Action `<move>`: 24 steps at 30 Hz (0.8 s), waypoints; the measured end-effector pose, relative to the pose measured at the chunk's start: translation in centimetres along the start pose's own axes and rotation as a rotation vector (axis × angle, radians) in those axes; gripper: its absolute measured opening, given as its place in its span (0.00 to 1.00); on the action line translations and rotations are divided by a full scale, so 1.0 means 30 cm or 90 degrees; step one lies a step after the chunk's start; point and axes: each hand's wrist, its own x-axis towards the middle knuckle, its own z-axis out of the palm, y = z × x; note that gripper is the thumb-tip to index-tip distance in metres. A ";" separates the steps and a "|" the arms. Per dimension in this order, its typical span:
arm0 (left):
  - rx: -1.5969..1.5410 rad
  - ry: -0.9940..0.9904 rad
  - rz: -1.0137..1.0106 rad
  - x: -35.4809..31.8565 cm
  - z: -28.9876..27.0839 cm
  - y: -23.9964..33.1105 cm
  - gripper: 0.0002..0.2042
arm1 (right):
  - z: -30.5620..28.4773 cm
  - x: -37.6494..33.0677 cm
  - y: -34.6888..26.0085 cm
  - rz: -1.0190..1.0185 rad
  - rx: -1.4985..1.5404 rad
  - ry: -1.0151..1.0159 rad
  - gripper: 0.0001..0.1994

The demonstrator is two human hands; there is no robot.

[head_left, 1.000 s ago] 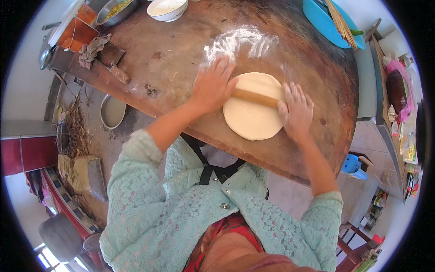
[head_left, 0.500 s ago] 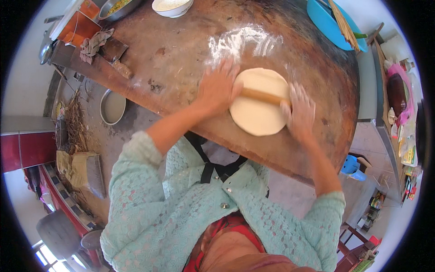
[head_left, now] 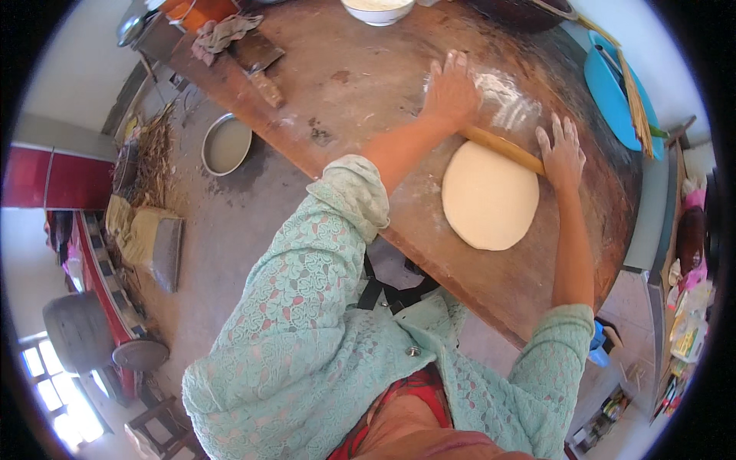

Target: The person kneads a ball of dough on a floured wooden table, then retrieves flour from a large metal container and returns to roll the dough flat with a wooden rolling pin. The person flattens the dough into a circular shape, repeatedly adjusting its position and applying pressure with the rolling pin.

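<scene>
A round, flat sheet of dough [head_left: 491, 201] lies on the wooden table [head_left: 368, 100]. Across its far edge rests a wooden rolling pin [head_left: 504, 149], slanting down to the right. The heel of my left hand [head_left: 454, 92] is over the pin's left end, with fingers stretched out beyond it toward the flour. At the pin's other end is my right hand [head_left: 563, 153], its palm against the wood and its fingers spread forward. Neither hand wraps round the pin. Loose white flour [head_left: 504, 101] is scattered on the table just beyond the pin, between my hands.
A cleaver [head_left: 258, 55] and a rag [head_left: 224, 34] lie near the table's left edge, by an orange bucket [head_left: 198, 11]. A white bowl [head_left: 379, 12] of pale powder stands at the far side. A blue basin [head_left: 613, 96] is at right; a metal pan [head_left: 228, 146] sits on the floor.
The rolling pin has moved from the middle of the dough to its far edge, both hands going forward with it. The whole view has shifted, so the table appears further right.
</scene>
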 end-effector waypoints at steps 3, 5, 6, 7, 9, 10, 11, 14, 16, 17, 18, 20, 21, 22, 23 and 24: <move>-0.090 -0.102 0.008 -0.136 -0.057 0.024 0.28 | -0.050 -0.151 -0.021 -0.038 0.045 -0.097 0.31; -0.140 -0.125 0.060 -0.272 -0.117 0.030 0.28 | -0.095 -0.308 -0.050 -0.079 0.065 -0.104 0.30; -0.153 -0.114 0.097 -0.329 -0.136 0.036 0.28 | -0.100 -0.379 -0.048 -0.110 0.054 -0.051 0.30; -0.169 -0.105 0.101 -0.362 -0.142 0.039 0.28 | -0.094 -0.446 -0.045 -0.138 0.042 0.003 0.29; -0.198 -0.100 0.101 -0.416 -0.146 0.041 0.28 | -0.092 -0.458 -0.063 -0.159 0.030 0.039 0.28; -0.170 -0.109 0.107 -0.378 -0.132 0.036 0.29 | -0.097 -0.415 -0.067 -0.151 0.026 0.024 0.27; -0.142 -0.090 0.097 -0.337 -0.106 0.033 0.29 | -0.097 -0.372 -0.077 -0.144 0.023 0.012 0.27; -0.068 -0.002 0.071 -0.142 -0.032 0.023 0.30 | -0.060 -0.179 -0.060 -0.095 -0.004 -0.046 0.27; -0.013 0.041 0.043 -0.052 0.009 0.009 0.30 | -0.010 -0.066 -0.030 -0.073 0.028 -0.007 0.26; -0.017 0.041 0.021 -0.022 0.026 -0.001 0.30 | 0.005 -0.036 -0.028 -0.065 0.043 0.010 0.26; -0.023 0.048 0.000 0.015 0.030 -0.006 0.30 | 0.003 -0.009 -0.034 -0.066 0.041 -0.029 0.26; -0.049 0.038 -0.023 0.013 0.026 -0.003 0.29 | -0.011 0.021 -0.041 -0.069 0.036 -0.105 0.26; -0.071 0.016 -0.018 -0.022 0.016 0.010 0.29 | -0.008 -0.005 -0.034 -0.091 0.053 -0.115 0.26; -0.092 -0.007 -0.014 -0.062 0.004 0.022 0.29 | -0.003 -0.040 -0.032 -0.114 0.070 -0.125 0.26; -0.098 -0.028 0.004 -0.123 -0.017 0.021 0.29 | 0.001 -0.073 -0.045 -0.146 0.094 -0.137 0.26; -0.104 -0.046 0.023 -0.186 -0.041 0.020 0.30 | -0.012 -0.114 -0.064 -0.128 0.121 -0.134 0.27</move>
